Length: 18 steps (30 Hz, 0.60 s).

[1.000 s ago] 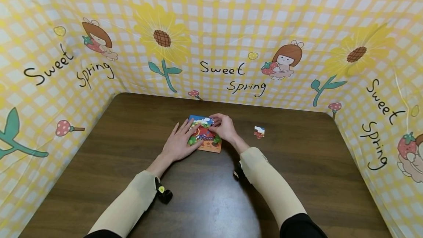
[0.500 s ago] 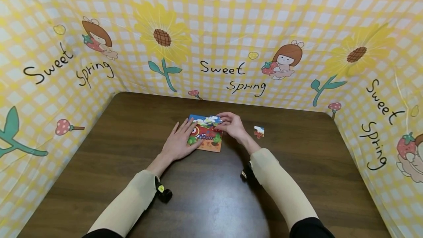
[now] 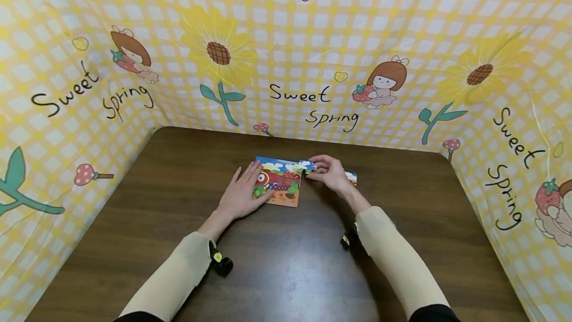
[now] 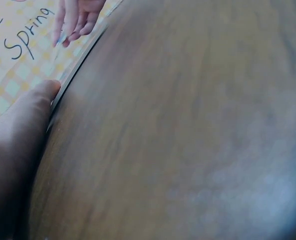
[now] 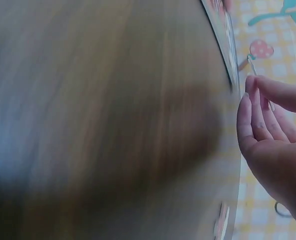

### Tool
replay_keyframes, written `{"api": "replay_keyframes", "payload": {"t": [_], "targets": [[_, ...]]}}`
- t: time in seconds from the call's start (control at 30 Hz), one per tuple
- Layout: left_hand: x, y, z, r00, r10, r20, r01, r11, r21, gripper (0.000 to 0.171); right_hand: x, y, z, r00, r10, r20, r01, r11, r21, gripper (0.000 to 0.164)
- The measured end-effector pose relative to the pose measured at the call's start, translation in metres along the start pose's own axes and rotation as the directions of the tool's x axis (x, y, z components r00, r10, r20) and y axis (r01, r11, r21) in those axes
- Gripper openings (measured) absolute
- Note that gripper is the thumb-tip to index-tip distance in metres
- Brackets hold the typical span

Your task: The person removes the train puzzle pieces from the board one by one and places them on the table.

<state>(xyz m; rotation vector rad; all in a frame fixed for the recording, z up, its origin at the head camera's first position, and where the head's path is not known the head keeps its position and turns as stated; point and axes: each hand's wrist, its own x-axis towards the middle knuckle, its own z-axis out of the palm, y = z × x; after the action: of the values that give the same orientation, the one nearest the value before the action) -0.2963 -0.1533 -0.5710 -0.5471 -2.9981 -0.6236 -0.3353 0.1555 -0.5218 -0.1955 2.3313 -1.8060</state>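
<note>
A jigsaw puzzle with a red cartoon picture, blue sky and orange ground lies flat on the table. My left hand rests across its left side, fingers spread and straight, hiding part of the picture. Just off the puzzle's upper right corner, my right hand pinches a blue and white puzzle piece between thumb and fingers. The right wrist view shows that piece edge-on, held above the tabletop. Behind the right hand lies a second loose puzzle piece, partly covered by it.
The dark wooden table has rounded far corners. A yellow checked cloth printed with flowers and lettering rises along its back and both sides. A black wrist camera sits under the left cuff, another under the right.
My right hand has lifted the blue and white piece off the puzzle's upper right and carried it rightward, now overlapping the loose piece. The left hand has stayed in place.
</note>
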Motion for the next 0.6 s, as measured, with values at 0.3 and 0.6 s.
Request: {"api": "replay_keyframes", "payload": {"t": [0.3, 0.6], "targets": [[0.000, -0.001, 0.000, 1.000, -0.006, 0.005, 0.006, 1.000, 0.004, 0.103, -0.009, 0.009, -0.027, 1.000, 0.005, -0.013, -0.005, 1.000, -0.009, 0.046], [0.001, 0.000, 0.001, 1.000, -0.014, 0.014, 0.014, 1.000, 0.009, 0.103, -0.017, 0.016, -0.042, 1.000, -0.001, -0.007, 0.001, 1.000, -0.027, 0.047]]}}
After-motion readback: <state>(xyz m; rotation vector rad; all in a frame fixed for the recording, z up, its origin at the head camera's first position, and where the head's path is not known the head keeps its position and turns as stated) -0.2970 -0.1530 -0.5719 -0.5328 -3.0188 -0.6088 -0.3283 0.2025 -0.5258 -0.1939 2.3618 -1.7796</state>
